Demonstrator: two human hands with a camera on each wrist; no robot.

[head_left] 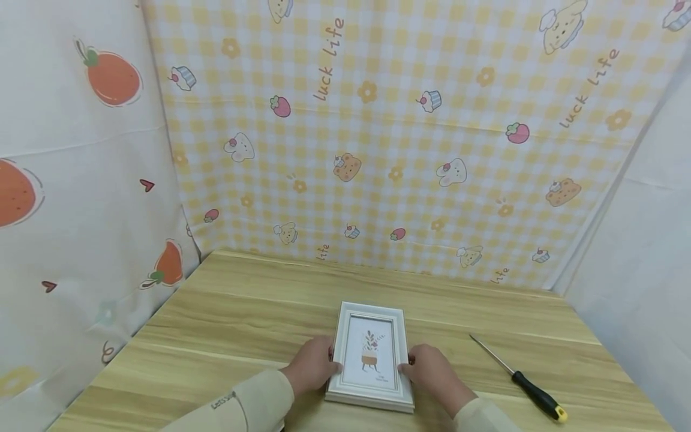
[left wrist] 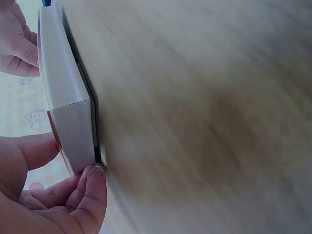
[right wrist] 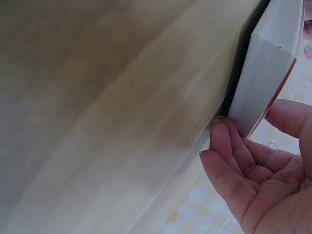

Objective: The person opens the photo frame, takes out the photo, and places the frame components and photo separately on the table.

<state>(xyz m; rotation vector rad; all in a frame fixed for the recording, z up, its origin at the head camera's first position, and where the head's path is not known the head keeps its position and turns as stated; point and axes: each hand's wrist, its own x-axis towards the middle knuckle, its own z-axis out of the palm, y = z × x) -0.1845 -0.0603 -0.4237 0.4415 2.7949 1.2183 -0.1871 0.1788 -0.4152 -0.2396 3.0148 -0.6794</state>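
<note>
A white picture frame lies face up near the front of the wooden table, its print of a potted plant showing. My left hand grips its left edge, thumb on the front face and fingers at the side and underside. On the opposite edge my right hand holds it the same way. In the left wrist view the frame's side sits between thumb and curled fingers. The right wrist view shows the frame's side pinched too, with fingertips at its back edge.
To the right on the wooden table lies a screwdriver with a black and yellow handle, its tip pointing away to the left. A yellow checked cloth hangs behind the table, with white cloths at both sides.
</note>
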